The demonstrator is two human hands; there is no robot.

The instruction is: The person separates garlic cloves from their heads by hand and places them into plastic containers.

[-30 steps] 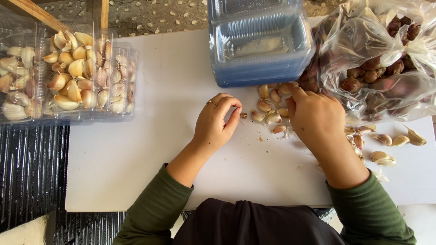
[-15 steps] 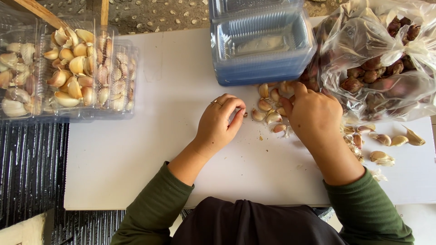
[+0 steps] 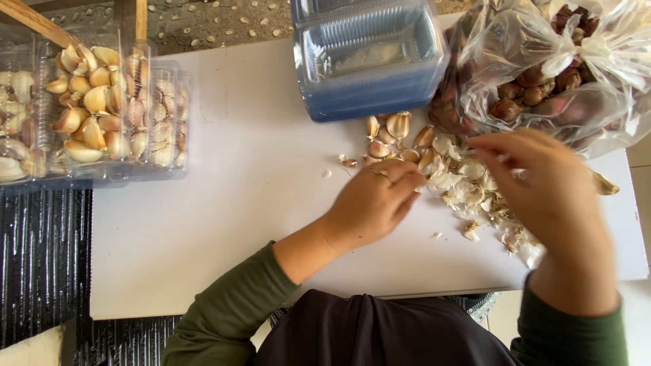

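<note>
- Your left hand lies knuckles-up on the white board, fingers curled together at the edge of the cloves. Whether those fingertips pinch a clove you cannot tell from here; they are folded under.
- Your right hand is raised above the board and blurred. Thumb and forefinger look pressed together near a pale scrap, possibly a bit of skin, but the blur leaves that unsure.
- The loose cloves sit in a small cluster on the board, just below the stack of tubs and just beyond your left fingertips.
- A heap of papery skins spreads between your two hands and runs on under the right wrist.
- A clear bag of reddish-brown bulbs rests at the board's far right corner, touching the stack of empty clear tubs.
- At the far left, clear trays filled with cloves stand partly off the board, well apart from both hands.
- One stray clove lies near the right edge, beside the bag.
</note>
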